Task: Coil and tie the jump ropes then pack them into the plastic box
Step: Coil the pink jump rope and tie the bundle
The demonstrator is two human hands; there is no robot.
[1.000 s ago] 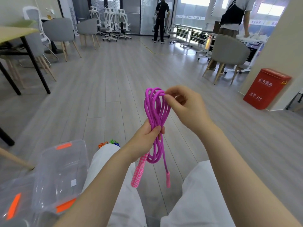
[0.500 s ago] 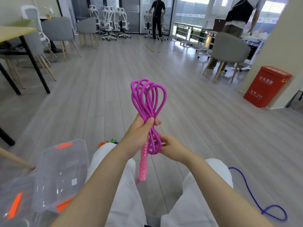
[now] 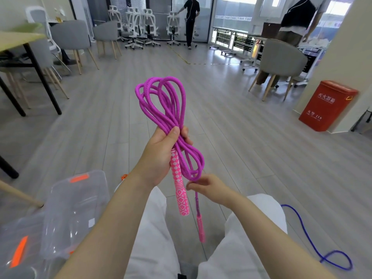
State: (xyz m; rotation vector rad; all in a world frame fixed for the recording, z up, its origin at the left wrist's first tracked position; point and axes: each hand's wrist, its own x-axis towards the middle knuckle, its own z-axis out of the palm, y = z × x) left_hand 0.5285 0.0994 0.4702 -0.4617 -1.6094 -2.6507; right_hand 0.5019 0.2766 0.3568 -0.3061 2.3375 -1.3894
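Hands: left (image 3: pixel 161 156) grips purple rope (image 3: pixel 161 105), right (image 3: pixel 209 188) pinches its tail; plastic box (image 3: pixel 76 210) left, blue rope (image 3: pixel 314 246) right.

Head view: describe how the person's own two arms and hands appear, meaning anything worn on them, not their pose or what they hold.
Both forearms are bare up to the frame's lower edge: no sleeves, gloves, watch, bracelet or rings show. The left hand and right hand are bare too, with short, unpainted nails where visible. The only clothing in view is white trousers over the knees below the arms.

plastic box (image 3: pixel 60 198) cut off at left, blue rope (image 3: pixel 314 246) partly hidden
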